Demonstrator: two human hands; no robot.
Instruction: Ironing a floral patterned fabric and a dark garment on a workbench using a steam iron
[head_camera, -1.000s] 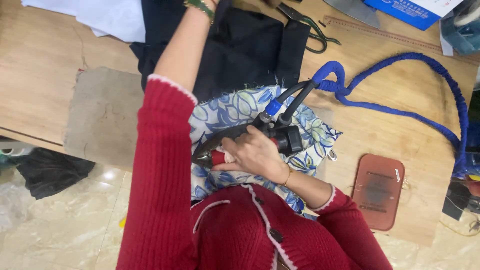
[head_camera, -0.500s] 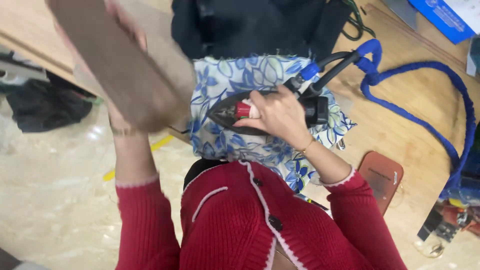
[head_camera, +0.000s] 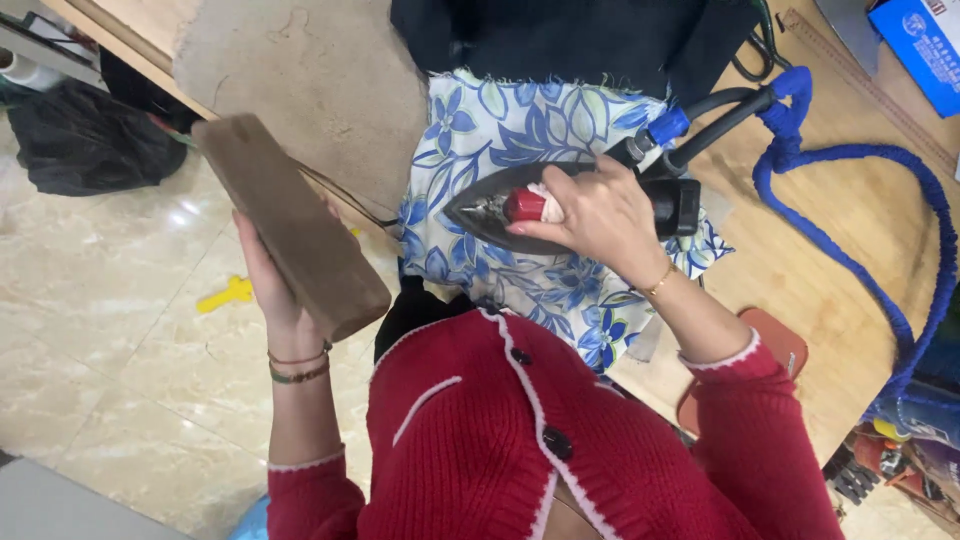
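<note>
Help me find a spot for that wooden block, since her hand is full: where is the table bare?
Bare: the grey pad left of the floral cloth, and the wood between iron and blue hose. Crowded: dark fabric above the cloth. The left hand holds the block.

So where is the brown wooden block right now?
In the head view the brown wooden block is at the left, held up in the left hand over the floor, beside the flowered cloth.

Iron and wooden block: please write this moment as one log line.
right hand: grips iron on floral cloth | left hand: holds wooden block off table
</note>
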